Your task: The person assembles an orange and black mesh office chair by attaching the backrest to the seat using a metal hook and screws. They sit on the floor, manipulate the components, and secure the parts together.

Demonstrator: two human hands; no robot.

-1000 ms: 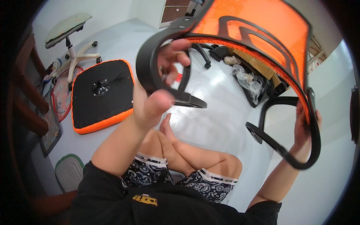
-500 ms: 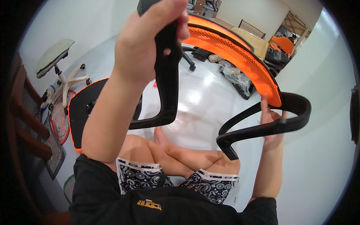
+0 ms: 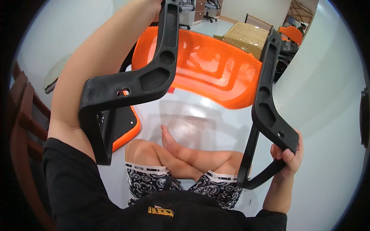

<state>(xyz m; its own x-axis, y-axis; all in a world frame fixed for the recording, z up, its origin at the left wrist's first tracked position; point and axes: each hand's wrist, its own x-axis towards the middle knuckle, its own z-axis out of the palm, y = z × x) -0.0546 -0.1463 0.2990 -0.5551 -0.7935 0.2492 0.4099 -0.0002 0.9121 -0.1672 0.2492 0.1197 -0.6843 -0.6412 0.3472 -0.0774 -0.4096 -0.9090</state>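
I am holding up an office chair backrest with orange mesh point(image 3: 216, 57). A black armrest frame is fixed along each side, the left armrest frame point(image 3: 154, 79) and the right armrest frame point(image 3: 268, 104). My left hand point(image 3: 157, 8) is at the far top end of the left frame, gripping there, its fingers mostly hidden behind the black plastic. At the near corner of the right frame, the fingers of my right hand point(image 3: 289, 156) are wrapped round it. Behind the left armrest lies a black chair seat with an orange edge point(image 3: 127, 133), partly covered.
My crossed bare legs point(image 3: 192, 158) are on the shiny floor below the backrest. Brown wooden furniture point(image 3: 29, 115) stands close on the left. A cardboard box point(image 3: 246, 36) and an orange chair point(image 3: 291, 34) are at the back right, beside a white wall point(image 3: 327, 96).
The backrest has turned so that its broad mesh face and the frames' hollowed sides show. My left hand has moved farther off, while my right hand has come lower and closed round the right armrest.
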